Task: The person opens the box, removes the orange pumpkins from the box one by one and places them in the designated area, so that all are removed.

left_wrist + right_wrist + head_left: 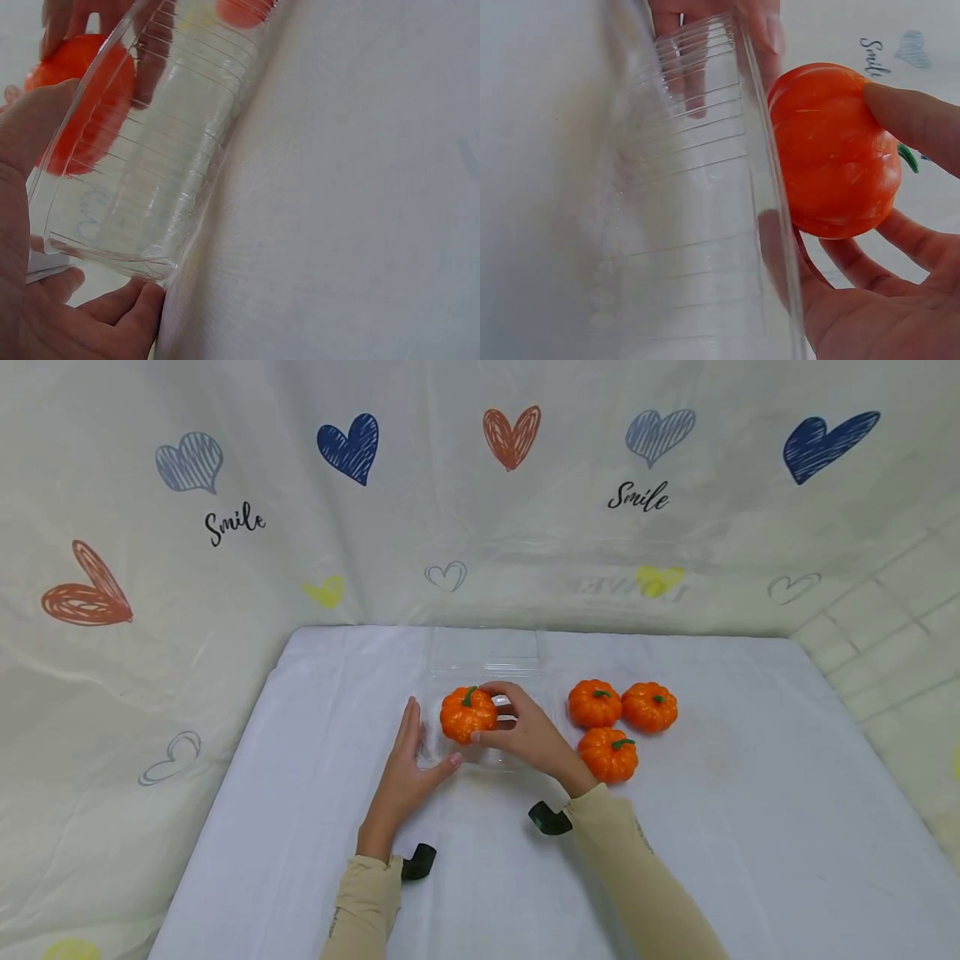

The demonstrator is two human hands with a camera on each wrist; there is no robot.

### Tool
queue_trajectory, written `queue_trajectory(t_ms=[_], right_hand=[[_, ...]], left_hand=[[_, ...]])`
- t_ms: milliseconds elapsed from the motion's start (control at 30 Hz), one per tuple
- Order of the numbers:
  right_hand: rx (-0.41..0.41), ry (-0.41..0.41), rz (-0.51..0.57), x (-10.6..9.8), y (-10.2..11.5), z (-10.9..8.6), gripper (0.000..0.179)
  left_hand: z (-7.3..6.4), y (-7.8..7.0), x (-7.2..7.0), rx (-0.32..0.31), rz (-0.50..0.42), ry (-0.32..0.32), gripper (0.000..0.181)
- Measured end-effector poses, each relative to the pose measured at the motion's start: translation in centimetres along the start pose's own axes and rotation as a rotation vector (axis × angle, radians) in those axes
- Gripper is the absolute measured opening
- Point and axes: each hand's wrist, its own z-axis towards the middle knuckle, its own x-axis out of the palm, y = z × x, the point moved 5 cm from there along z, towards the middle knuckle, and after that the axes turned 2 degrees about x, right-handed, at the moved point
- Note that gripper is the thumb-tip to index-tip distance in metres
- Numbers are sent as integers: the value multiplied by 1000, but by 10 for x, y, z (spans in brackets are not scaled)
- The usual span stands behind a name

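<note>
Between thumb and fingers, my right hand [525,735] grips a small orange toy pumpkin [468,714] with a green stem. The pumpkin is at the rim level of a clear plastic box [697,180], over its left part in the head view. Behind the box, its clear lid [485,649] lies folded back. My left hand [408,777] rests against the box's front left corner, fingers straight along the left side and thumb spread toward the front. In the left wrist view, the thumb [45,120] is beside the rim and the fingertips are low by the wall.
Three more toy pumpkins [595,703] [650,707] [608,755] sit close together right of the box, beside my right forearm. A white cloth [750,827] covers the table. A sheet printed with hearts [512,437] hangs behind it.
</note>
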Motion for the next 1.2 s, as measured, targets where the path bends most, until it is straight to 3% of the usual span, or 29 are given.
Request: queue_trajectory(t_ms=[333, 833, 1200], right_hand=[[-8, -25, 13, -9, 8, -16, 71], [-52, -134, 24, -33, 11, -40, 72], [29, -207, 37, -69, 4, -63, 72]], left_hand=[[-2, 0, 0, -11, 24, -1, 114], [-5, -1, -1, -14, 33, -4, 115], [-4, 0, 0, 19, 18, -1, 116]])
